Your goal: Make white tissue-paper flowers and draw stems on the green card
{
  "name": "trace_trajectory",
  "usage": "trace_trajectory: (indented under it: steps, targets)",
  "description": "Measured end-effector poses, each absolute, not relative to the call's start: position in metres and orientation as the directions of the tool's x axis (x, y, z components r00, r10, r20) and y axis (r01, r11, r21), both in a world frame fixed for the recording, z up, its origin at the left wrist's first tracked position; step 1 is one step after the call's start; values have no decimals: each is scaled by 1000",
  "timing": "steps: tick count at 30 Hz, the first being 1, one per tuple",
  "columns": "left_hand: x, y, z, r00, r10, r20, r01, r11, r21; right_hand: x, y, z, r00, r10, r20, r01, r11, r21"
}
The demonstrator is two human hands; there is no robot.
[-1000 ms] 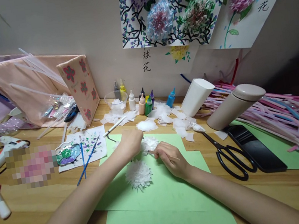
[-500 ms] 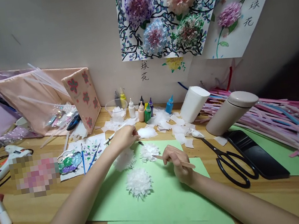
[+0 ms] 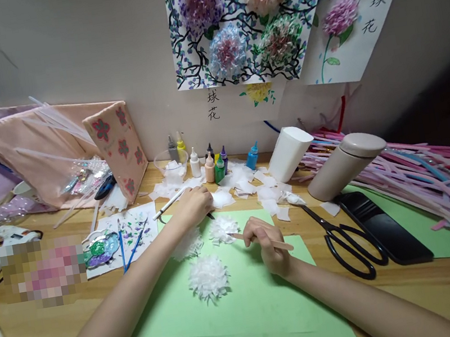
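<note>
My left hand [image 3: 193, 205] reaches over the back of the green paper [image 3: 246, 279], fingers pressed together at the left edge of loose white paper pieces [image 3: 222, 198]; what its fingertips pinch is hidden. A dark tip [image 3: 211, 215] pokes out beneath it. In my right hand [image 3: 269, 244] is a flat wooden stick [image 3: 282, 245], its left end touching or close to a small white paper flower [image 3: 223, 230]. A fuller white paper flower [image 3: 208, 277] lies in front, and another white flower [image 3: 188, 245] is partly hidden behind my left forearm.
Black scissors [image 3: 343, 241] and a phone [image 3: 383, 226] lie right of the green paper. Paint bottles [image 3: 219, 168], a white cylinder [image 3: 291, 153] and a beige tumbler [image 3: 344, 166] stand behind. Left are paintbrushes [image 3: 137, 244], a paint palette [image 3: 101, 248] and a glue gun [image 3: 9, 239].
My left hand has shifted slightly right, its fingers now at the edge of the loose paper pieces. My right hand keeps the stick in place. The view has moved a little.
</note>
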State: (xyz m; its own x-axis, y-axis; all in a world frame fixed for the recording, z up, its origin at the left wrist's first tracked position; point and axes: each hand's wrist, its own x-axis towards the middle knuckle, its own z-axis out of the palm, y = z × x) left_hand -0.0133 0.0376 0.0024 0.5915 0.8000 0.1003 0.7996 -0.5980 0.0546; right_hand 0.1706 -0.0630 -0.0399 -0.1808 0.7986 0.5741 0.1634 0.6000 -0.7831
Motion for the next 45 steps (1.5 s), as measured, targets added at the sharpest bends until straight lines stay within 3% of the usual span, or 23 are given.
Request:
trace_trajectory:
  steps: [5,8,11,14,16,19,24,28,36,45]
  targets:
    - [-14,40,1,584,806,89,805,-590,57,171,-62,-40,-186,802,568,154,595,-789]
    - [-16,42,0,545,831,113,823,-556,118,171,-62,-41,-182,810,557,141,582,-801]
    - [-20,42,4,452,878,157,834,-479,275,172,-61,-42,-147,832,535,160,554,-817]
    - [-22,37,16,382,917,113,766,-382,518,170,-58,-39,-35,874,485,205,481,-852]
    - [-22,28,30,441,898,6,661,-330,674,169,-56,-37,31,902,430,193,416,-889]
    - [-20,11,51,618,772,-147,549,-290,784,167,-53,-33,49,937,345,87,340,-936]
    - [-13,-7,61,683,681,-264,599,-315,736,169,-53,-34,-31,938,347,-15,346,-938]
    - [-10,-10,52,684,661,-308,642,-346,684,171,-54,-35,-146,902,407,43,417,-908]
    - [-7,-23,55,568,805,-172,748,-418,515,168,-56,-33,-248,892,379,130,418,-899]
    - [-2,-31,49,594,792,-144,753,-484,445,169,-58,-34,-292,875,387,166,445,-880]
